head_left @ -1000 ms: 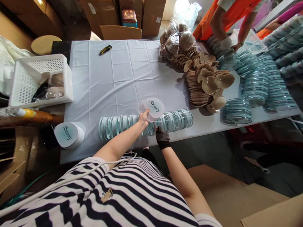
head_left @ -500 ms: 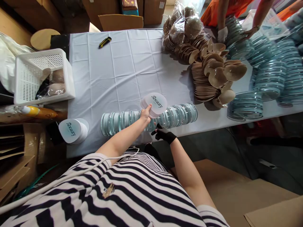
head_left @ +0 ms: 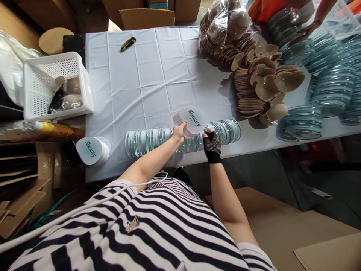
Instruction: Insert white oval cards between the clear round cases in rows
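Stacked printed cards: extending both arms, pinching their near edge in the left hand with thumb on top, above the row of clear discs, holding the gloved right hand at that row, hiding the left fingers underneath and leaving the right grip impossible to tell.

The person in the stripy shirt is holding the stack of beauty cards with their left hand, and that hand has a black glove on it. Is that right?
Not quite: the left hand is bare. The black glove is on the right hand, as the head view shows. The left hand does hold the stack of beauty cards.
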Action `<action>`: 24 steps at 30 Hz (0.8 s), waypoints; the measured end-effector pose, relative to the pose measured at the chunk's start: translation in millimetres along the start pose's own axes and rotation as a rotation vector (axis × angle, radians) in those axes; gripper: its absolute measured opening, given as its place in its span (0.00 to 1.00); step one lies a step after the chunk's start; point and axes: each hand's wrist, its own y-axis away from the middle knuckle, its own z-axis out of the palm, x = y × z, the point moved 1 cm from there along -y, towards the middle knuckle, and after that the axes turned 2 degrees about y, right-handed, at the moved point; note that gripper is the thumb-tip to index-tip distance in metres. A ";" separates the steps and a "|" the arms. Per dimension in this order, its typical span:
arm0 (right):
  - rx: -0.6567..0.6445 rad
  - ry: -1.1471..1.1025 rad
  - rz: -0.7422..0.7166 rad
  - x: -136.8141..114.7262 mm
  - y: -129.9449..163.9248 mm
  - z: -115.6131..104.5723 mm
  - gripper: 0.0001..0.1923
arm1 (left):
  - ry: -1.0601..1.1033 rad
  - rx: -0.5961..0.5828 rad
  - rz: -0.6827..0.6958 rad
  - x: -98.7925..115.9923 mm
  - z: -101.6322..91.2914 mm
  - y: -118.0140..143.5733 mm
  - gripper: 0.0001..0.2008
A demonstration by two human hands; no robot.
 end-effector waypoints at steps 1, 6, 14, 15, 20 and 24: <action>0.066 -0.029 -0.038 -3.3 -3.6 -3.3 0.28 | -0.020 -0.058 -0.004 2.1 -2.3 4.2 0.10; 0.169 0.077 -0.184 -30.3 5.7 12.2 0.30 | -0.102 -0.128 0.078 14.3 -17.9 24.6 0.15; 0.292 0.038 -0.062 -37.9 20.9 32.9 0.35 | -0.177 -0.156 0.135 22.8 -30.9 34.3 0.13; 0.301 0.024 -0.069 -37.2 19.5 30.9 0.33 | -0.187 -0.170 0.134 22.5 -32.8 35.2 0.13; 0.337 0.018 -0.242 -43.6 27.1 29.6 0.27 | -0.275 -0.206 0.182 17.7 -37.1 40.7 0.15; 0.426 -0.054 -0.097 -43.4 34.1 25.5 0.33 | -0.261 -0.224 0.180 17.4 -36.5 40.0 0.17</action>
